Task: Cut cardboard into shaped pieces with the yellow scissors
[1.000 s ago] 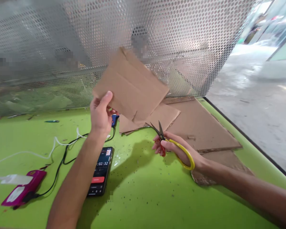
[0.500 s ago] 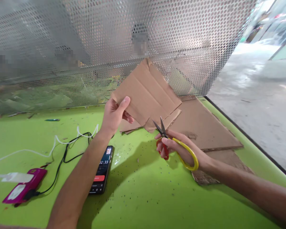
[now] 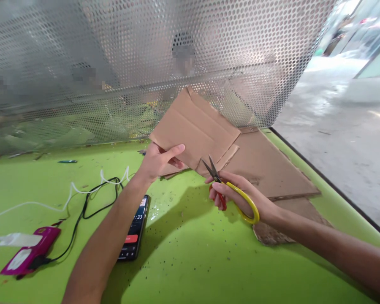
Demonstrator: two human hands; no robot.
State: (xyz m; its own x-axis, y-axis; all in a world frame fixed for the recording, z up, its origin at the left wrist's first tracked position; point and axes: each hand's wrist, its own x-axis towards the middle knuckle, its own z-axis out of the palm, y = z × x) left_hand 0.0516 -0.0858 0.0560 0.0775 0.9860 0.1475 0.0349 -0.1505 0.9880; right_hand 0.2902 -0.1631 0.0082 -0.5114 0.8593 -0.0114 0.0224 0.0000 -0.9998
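My left hand (image 3: 160, 161) grips a creased piece of cardboard (image 3: 198, 126) by its lower left edge, thumb on the front face and fingers behind. The piece is tilted up over the table. Around a pair of scissors (image 3: 240, 198) with one yellow and one red handle, my right hand (image 3: 237, 190) is closed. The blades stand apart and point up at the cardboard's lower corner, where a short cut or tear shows. Whether the blades touch the cardboard I cannot tell.
Larger cardboard sheets (image 3: 272, 169) lie at the right on the green table (image 3: 177, 253). A phone (image 3: 136, 230) is partly behind my left forearm. A magenta power strip (image 3: 47, 240) with white and black cables is at the left. A perforated metal panel (image 3: 129, 50) rises behind.
My left hand has moved slightly right and down along the cardboard, which has tilted a little and sits lower. The scissors remain open near its lower corner.
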